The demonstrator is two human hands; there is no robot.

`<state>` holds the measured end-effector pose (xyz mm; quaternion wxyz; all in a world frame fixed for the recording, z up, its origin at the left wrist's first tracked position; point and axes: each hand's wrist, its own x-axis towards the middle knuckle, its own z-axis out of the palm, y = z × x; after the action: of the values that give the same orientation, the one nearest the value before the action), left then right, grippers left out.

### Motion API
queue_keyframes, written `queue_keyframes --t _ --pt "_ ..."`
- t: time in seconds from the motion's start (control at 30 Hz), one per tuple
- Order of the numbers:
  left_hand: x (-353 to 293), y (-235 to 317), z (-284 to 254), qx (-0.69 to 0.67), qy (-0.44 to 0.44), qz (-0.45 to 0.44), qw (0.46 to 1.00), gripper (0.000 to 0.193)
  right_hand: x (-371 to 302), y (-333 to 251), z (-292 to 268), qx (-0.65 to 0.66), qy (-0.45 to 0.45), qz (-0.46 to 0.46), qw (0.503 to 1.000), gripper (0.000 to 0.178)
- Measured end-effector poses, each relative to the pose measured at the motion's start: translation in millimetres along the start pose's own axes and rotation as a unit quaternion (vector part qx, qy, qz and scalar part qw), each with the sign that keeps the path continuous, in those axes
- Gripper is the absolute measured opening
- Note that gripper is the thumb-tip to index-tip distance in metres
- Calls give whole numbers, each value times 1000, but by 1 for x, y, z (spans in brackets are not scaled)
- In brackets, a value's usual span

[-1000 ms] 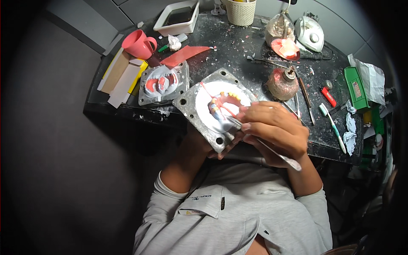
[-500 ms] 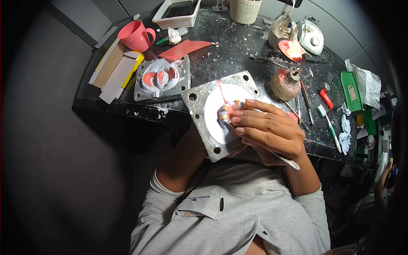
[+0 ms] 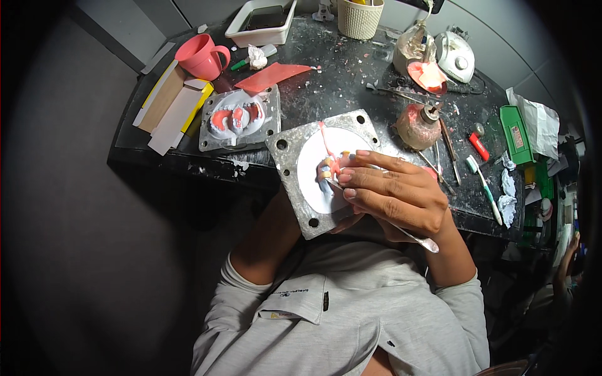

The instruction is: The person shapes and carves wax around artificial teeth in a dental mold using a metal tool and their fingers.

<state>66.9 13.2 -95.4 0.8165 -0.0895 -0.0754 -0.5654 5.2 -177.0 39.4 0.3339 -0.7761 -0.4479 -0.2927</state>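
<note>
Over my lap I hold one half of a metal dental flask (image 3: 290, 164), tilted and filled with white plaster (image 3: 307, 172). Cream denture teeth (image 3: 325, 173) and pink wax (image 3: 334, 165) stand in the middle of the plaster. My left hand (image 3: 347, 224) supports the flask from underneath, and most of it is hidden by the plate. My right hand (image 3: 401, 191) is closed on a slim metal spatula (image 3: 427, 244); its wide end sticks out below the palm. The right fingertips lie at the teeth and wax, covering part of them and the tool's working tip.
On the black bench (image 3: 338, 81) stand another flask half (image 3: 271, 122) with pink-and-white casts, a pink mug (image 3: 199, 56), an open carton (image 3: 164, 109) and a pink wax sheet (image 3: 273, 76). Rightward are a wax-spattered burner (image 3: 417, 128), a toothbrush (image 3: 487, 191) and a green box (image 3: 516, 135).
The flask has shifted slightly left, and my right hand has moved with it. The spatula stays in my right hand's grip.
</note>
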Motion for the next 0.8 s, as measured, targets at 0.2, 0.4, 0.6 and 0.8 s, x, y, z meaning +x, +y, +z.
queue_keyframes --t 0.2,0.4,0.6,0.8 --pt "8 -4 17 17 -54 -5 998 39 -6 5 2 -38 -15 -43 998 30" --pt "-9 11 -6 38 148 97 983 45 -6 2 0 -51 -19 -43 998 31" --pt "8 7 11 113 -22 24 993 42 -3 0 2 -38 8 -21 999 26" --pt "-3 7 9 40 80 18 996 40 -2 -3 3 18 52 32 998 22"
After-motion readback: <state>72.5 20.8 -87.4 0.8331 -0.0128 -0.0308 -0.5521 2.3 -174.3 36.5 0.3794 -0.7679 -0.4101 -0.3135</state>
